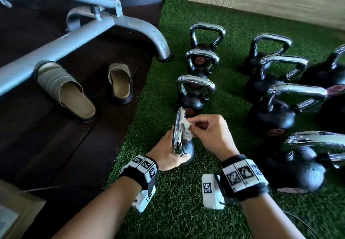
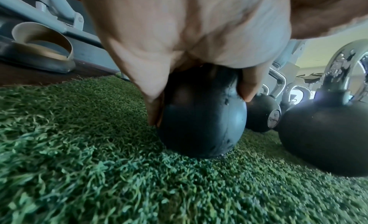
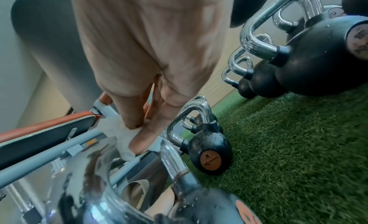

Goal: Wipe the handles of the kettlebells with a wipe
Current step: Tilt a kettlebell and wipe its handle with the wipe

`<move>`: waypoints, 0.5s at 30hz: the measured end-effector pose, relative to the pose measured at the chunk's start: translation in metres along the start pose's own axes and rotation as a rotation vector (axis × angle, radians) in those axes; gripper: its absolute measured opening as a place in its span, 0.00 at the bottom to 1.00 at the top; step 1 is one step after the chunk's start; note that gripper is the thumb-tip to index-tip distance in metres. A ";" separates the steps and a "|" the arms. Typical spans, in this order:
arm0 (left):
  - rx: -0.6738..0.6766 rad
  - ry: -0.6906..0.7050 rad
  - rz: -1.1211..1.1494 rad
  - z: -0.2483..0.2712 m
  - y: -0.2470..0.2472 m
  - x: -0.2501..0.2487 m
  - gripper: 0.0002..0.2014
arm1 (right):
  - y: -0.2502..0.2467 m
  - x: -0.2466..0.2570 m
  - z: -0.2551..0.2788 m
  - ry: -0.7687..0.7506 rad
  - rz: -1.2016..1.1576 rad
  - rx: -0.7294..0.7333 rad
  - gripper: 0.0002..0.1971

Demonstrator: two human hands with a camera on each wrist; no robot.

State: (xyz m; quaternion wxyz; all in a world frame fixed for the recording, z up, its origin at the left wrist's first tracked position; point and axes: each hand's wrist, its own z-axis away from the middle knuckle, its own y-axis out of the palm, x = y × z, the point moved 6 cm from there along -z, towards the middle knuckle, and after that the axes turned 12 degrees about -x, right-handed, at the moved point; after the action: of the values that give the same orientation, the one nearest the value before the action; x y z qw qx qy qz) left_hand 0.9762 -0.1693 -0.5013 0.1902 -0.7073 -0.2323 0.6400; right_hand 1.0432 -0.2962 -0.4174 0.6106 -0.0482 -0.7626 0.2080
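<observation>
Now wiping a chrome handle.
Right hand (image 1: 211, 134) pinches the crumpled white wipe (image 1: 184, 129) against the small black kettlebell's chrome handle (image 1: 178, 132); left hand (image 1: 168, 153) grasps the ball (image 2: 201, 123) beneath.

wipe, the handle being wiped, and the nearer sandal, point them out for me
wipe (image 1: 184, 129): head view, on the crumpled white part beside the handle
handle (image 1: 177, 136): head view, on the chrome bar's middle
sandal (image 1: 74, 99): head view, on its tan footbed
</observation>
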 end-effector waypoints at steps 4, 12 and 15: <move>0.038 -0.045 0.108 -0.005 -0.009 -0.009 0.27 | 0.004 0.002 0.012 0.064 -0.068 0.034 0.13; 0.169 -0.192 0.136 0.000 -0.010 0.001 0.18 | 0.015 -0.002 0.041 0.084 -0.047 0.091 0.09; 0.202 -0.196 0.155 0.006 -0.012 0.005 0.12 | 0.025 -0.001 0.048 0.027 0.138 0.186 0.06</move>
State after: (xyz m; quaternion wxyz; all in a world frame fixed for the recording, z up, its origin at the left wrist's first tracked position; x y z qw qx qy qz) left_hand 0.9695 -0.1565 -0.4992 0.1867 -0.6346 -0.1288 0.7388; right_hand 0.9931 -0.2863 -0.4355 0.6068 -0.0463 -0.7267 0.3186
